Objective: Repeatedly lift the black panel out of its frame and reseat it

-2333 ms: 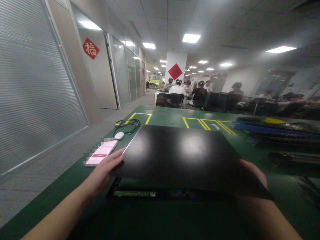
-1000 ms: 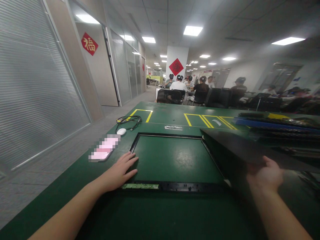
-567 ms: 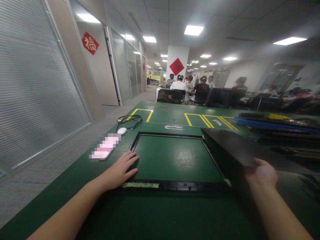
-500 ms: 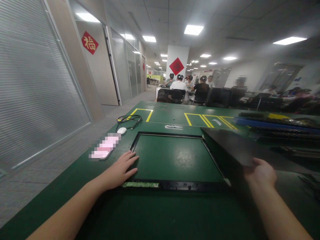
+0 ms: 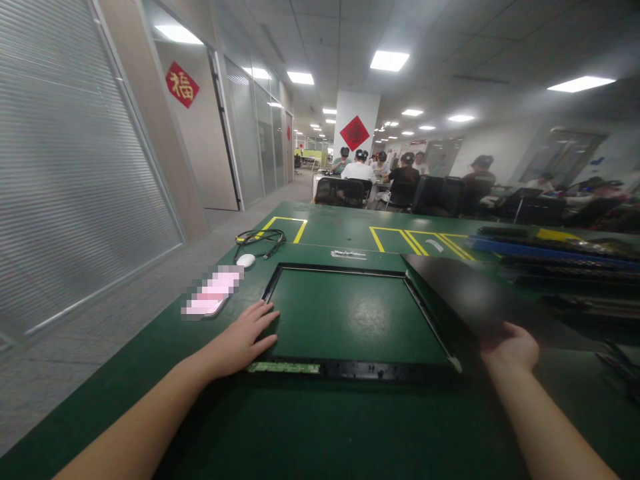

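Observation:
A thin black rectangular frame (image 5: pixel 380 371), like a screen bezel, lies flat on the green table (image 5: pixel 320 427). A green circuit strip (image 5: pixel 285 367) runs along the left part of its near side. My left hand (image 5: pixel 247 339) rests on the frame's left side, fingers spread and stretched out. At the right, my right hand (image 5: pixel 513 348) grips the near edge of a dark flat panel (image 5: pixel 465 293), thumb on top and fingers hidden underneath. The panel is tilted and borders the frame's right side; whether the two touch there I cannot tell.
Left of the frame lie a white mouse-like object (image 5: pixel 245 261), a coiled black cable (image 5: pixel 260 241) and a blurred-out pink phone-like item (image 5: pixel 213 293). Dark panels and a blue strip (image 5: pixel 550 245) are stacked at the right. Several people (image 5: pixel 357 170) sit beyond the table.
My right hand has moved slightly left, and the dark panel's near edge has shifted a little with it. My left hand stays on the frame.

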Available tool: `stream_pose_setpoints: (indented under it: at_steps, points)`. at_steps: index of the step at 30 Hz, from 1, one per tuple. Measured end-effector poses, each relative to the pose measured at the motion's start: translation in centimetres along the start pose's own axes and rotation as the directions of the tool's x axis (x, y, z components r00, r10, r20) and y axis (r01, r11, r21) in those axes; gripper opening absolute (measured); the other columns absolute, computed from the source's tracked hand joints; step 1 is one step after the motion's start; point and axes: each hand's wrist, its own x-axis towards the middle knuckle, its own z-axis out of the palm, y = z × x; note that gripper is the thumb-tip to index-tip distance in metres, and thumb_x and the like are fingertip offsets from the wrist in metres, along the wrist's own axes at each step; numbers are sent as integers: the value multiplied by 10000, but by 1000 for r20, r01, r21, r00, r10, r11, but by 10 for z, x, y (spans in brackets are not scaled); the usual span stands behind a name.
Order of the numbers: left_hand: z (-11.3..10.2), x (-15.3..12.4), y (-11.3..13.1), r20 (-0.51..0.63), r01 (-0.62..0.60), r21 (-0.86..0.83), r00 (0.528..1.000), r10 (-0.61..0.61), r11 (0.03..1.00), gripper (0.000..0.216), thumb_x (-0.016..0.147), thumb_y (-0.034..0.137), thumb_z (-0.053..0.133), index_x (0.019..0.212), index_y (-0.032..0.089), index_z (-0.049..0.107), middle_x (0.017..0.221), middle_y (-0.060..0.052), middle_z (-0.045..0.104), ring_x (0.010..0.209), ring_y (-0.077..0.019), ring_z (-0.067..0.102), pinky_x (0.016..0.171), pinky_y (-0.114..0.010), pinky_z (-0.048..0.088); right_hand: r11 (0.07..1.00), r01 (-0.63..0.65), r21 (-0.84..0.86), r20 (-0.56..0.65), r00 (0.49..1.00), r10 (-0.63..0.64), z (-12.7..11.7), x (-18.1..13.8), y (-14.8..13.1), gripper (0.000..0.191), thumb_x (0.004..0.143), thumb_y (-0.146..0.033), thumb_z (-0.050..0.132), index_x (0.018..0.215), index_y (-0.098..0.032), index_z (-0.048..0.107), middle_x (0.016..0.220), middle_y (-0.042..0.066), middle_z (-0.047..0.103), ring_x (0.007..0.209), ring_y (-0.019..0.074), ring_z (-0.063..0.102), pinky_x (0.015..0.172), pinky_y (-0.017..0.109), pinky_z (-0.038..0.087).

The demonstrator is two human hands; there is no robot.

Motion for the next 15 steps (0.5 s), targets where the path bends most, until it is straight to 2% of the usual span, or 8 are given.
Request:
stream_pose_setpoints:
  at_steps: [4, 10, 15]
  points:
    - [-2, 0, 2, -5, -1, -6, 1000, 1, 1000, 569, 915, 500, 547, 1401, 208, 601, 1547, -143, 474, 1474, -372, 321, 1171, -560, 292, 998, -56, 41, -116, 991, 61, 2, 0, 4, 197, 525, -126, 559, 671, -226, 471, 762, 1, 590, 663, 175, 610, 625, 345, 545]
    - [-3, 0, 6, 36, 26, 28, 999, -27, 999, 597, 926, 486, 526, 1428, 166, 570, 1576, -167, 424, 1488, -378, 284, 1172, -571, 281, 996, -77, 44, -156, 984, 83, 3, 8, 7, 246, 508, -85, 551, 684, -230, 458, 777, -7, 579, 614, 171, 598, 556, 370, 572]
    - [-1, -1, 5, 21, 21, -9, 1000, -21, 1000, 606, 909, 541, 551, 1419, 215, 582, 1583, -149, 418, 1489, -391, 273, 1156, -579, 309, 992, -105, 72, -186, 975, 117, 2, 9, 7, 263, 517, -41, 554, 708, -213, 498, 795, -4, 595, 619, 153, 612, 545, 328, 571]
